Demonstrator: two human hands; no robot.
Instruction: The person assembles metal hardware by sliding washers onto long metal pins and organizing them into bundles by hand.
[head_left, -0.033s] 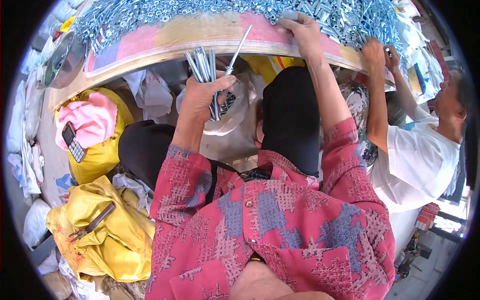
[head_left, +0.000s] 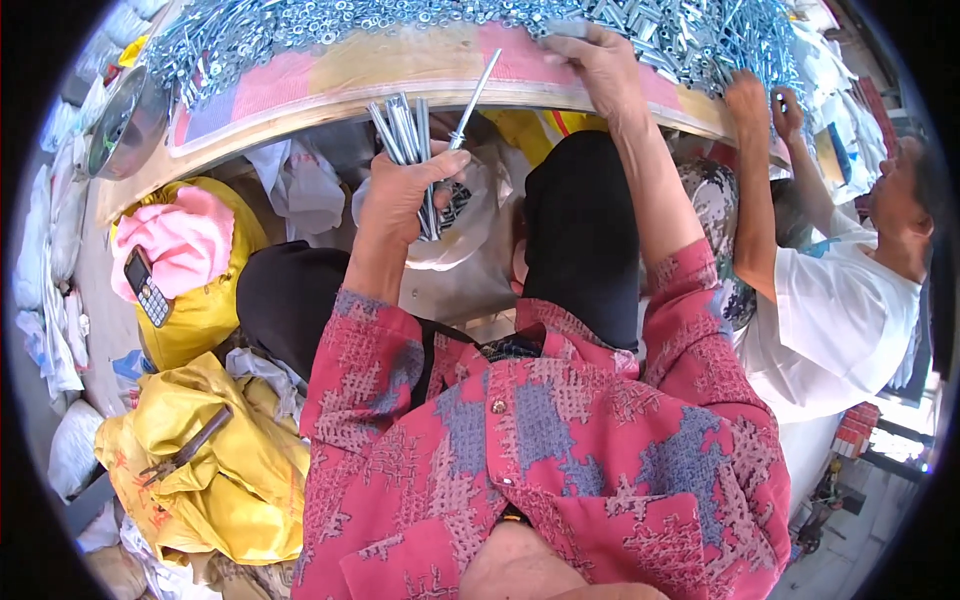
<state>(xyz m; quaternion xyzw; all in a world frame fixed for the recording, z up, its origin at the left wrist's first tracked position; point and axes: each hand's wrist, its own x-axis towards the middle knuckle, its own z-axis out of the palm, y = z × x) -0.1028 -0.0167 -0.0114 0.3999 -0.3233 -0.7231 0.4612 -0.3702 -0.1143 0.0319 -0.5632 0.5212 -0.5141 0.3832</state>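
Observation:
Gathered in my left hand [head_left: 405, 195] is an upright bundle of shiny metal rods [head_left: 402, 130], the fingers wrapped round their middles. A thinner, longer rod [head_left: 478, 95] leans out to the right beside the thumb, with a collar-like piece low on it. Over the table's front edge, my right hand [head_left: 598, 65] reaches to the near side of a heap of loose metal hardware [head_left: 440, 12]. Nuts, washers and tube-like pieces show in that heap. Motion smears the right fingertips, so their grip is unclear. Below the left hand hangs a white bag [head_left: 475, 225] with metal pieces inside.
A patched cloth [head_left: 370, 62] covers the table's front. At the far left stands a metal bowl [head_left: 130, 125]. A phone [head_left: 148, 285] and pink cloth [head_left: 185, 235] rest on a yellow sack; pliers [head_left: 188, 445] lie on another. To the right, a co-worker [head_left: 820, 320] handles the hardware.
My right hand has shifted slightly left along the edge of the heap. The left hand and its rods stay almost still.

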